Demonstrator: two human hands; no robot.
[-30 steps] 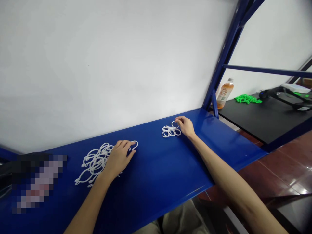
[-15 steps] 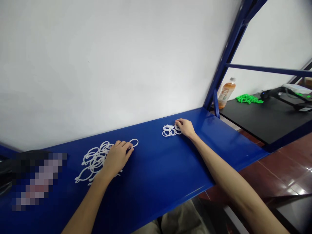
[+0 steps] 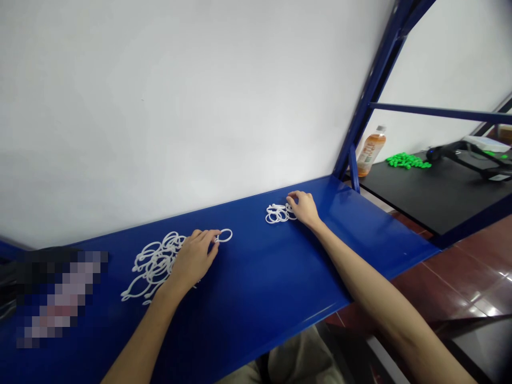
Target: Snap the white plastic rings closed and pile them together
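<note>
1. the left hand (image 3: 194, 260) is over the right part of a loose pile of white rings (image 3: 158, 266). its fingers are bent, and thumb and fingertips are brought almost together at the near end of one single white ring (image 3: 231, 235), which they seem to pinch.
2. this single ring is on the right side of the pile, with its round loop pointing away from the fingers.
3. the right hand (image 3: 306, 208) is at the right edge of a smaller group of white rings (image 3: 277, 215). its fingers are curled, with only a little gap towards the thumb; i cannot tell if it has hold of any ring.
4. both groups lie on the blue metal table (image 3: 256, 277), well apart from each other, in front of the white wall (image 3: 200, 106).
5. to the right, beyond the blue post (image 3: 368, 101), a bottle of orange drink (image 3: 371, 152) stands upright near a heap of small green pieces (image 3: 408, 161) on a black table (image 3: 416, 197).
</note>
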